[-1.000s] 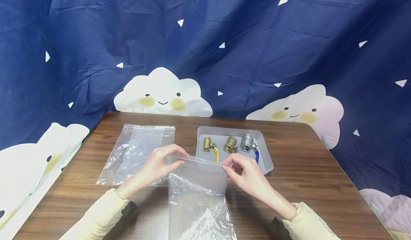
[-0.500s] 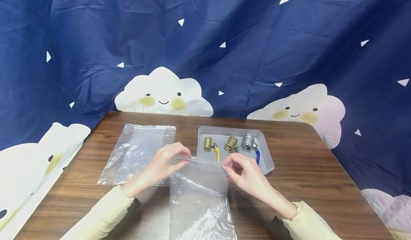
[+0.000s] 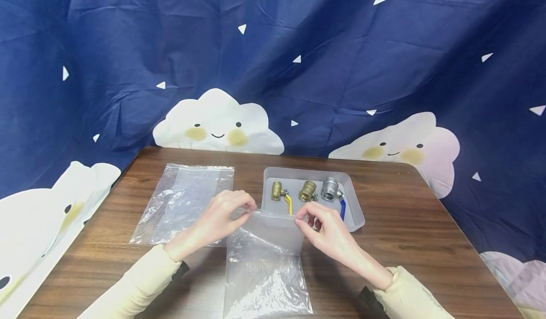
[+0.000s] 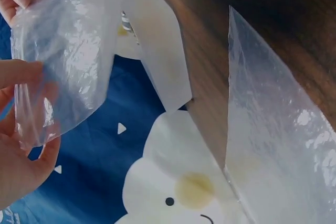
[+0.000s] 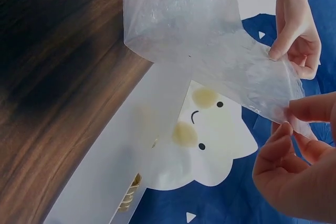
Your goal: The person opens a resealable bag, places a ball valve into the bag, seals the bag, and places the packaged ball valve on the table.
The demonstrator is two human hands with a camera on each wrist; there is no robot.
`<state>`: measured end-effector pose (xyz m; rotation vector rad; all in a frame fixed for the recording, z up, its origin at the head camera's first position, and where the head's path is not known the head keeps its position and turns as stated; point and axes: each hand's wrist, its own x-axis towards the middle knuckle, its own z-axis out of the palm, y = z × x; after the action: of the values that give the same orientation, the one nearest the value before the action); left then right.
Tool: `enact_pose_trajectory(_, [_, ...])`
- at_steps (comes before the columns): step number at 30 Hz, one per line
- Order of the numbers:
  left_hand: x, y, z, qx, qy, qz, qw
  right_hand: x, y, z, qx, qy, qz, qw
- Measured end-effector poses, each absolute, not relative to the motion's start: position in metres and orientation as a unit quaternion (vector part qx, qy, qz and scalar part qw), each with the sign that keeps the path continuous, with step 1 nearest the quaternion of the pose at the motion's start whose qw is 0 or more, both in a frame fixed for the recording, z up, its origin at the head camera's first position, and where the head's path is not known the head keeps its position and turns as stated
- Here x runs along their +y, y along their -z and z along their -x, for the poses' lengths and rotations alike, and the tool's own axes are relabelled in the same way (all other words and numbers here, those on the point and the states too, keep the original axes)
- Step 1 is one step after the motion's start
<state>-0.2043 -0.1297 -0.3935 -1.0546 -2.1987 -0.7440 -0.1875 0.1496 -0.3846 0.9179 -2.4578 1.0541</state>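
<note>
A clear zip bag [image 3: 266, 276] hangs between my two hands, its zip edge uppermost and its lower part reaching down toward the table's near side. My left hand [image 3: 222, 217] pinches the zip edge near its left end between thumb and fingers. At the right end, thumb and index finger of my right hand [image 3: 326, 226] pinch the same edge. In the right wrist view the bag [image 5: 210, 51] stretches from one hand to the other. Behind it stands a grey plastic tray [image 3: 356, 210] holding a small brass ball valve [image 3: 276, 191], a larger brass valve [image 3: 307, 191] and a silver valve [image 3: 329, 189].
A second clear zip bag [image 3: 187, 200] lies flat on the brown wooden table [image 3: 409, 224], left of the tray. Past the far table edge hangs a blue cloth [image 3: 298, 34] with white clouds.
My left hand has slid a little to the right along the zip edge, toward my right hand. My right hand keeps its grip almost in place.
</note>
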Motion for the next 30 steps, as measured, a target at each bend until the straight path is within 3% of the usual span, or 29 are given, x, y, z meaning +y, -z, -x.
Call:
enact_pose_trajectory(16, [-0.125,0.396,0.206,-0.804,0.291,0.429,0.29,0.146,0.385,0.189,-0.864,-0.333,-0.333,0.176])
enact_pose_trajectory(30, [-0.116,0.398,0.205,-0.788,0.282,0.451,0.308,0.126,0.369,0.201,-0.862,-0.344,-0.35,0.124])
